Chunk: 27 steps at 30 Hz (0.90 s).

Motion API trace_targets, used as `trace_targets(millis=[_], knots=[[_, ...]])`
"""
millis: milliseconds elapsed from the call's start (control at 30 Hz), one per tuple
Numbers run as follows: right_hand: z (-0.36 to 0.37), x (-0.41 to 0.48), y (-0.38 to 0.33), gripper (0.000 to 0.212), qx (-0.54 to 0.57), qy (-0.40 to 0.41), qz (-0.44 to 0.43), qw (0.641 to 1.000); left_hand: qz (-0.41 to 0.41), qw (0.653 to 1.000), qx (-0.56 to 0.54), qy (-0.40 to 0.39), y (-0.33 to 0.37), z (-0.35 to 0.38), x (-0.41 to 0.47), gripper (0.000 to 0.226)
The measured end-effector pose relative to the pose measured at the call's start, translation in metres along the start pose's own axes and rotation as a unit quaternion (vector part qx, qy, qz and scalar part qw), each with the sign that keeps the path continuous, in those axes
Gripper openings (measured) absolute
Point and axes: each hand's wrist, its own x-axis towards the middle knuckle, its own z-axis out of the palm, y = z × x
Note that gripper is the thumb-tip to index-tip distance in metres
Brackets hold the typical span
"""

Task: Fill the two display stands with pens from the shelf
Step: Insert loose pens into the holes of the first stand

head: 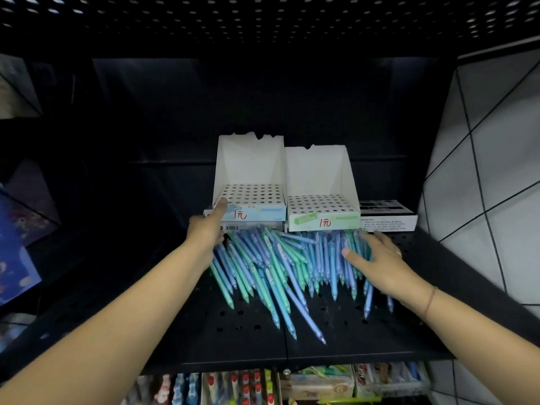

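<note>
We identify a black-and-white box [387,216] lying flat. Right of the box, we note a tiled wall [496,171]. Below the box, packaged goods [263,387] fill a lower tier; above it, a perforated panel [263,19].

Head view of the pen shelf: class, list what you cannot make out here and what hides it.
- Fingers of the left hand: behind the hand itself, at the blue stand.
- Far ends of the pens: hidden by the blue stand and green stand.
- Print on the white box: too small.
- Lower-shelf goods: blurred, cut by the bottom edge.
</note>
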Motion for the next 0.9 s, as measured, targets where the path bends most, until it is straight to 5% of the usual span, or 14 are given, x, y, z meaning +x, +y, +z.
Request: trace_targets(millis=[233, 400, 567, 900], knots=[[0.003, -0.004, -0.001, 0.073, -0.062, 0.012, -0.024, 0.998, -0.099, 0.984, -0.132, -0.063, 0.023, 0.009, 0.015, 0.029], [0.001, -0.001, 0.004, 0.08, -0.083, 0.018, 0.041, 0.996, -0.098, 0.981, -0.158, -0.05, 0.024, 0.008, 0.009, 0.022], [0.005, 0.003, -0.001, 0.081, -0.044, -0.024, 0.02, 0.999, -0.066, 0.975, -0.209, -0.033, 0.024, -0.019, -0.02, 0.023], [0.008, 0.009, 0.002, 0.084, -0.07, -0.015, 0.015, 0.997, -0.042, 0.99, -0.125, 0.039, -0.011, -0.128, -0.085, 0.011]])
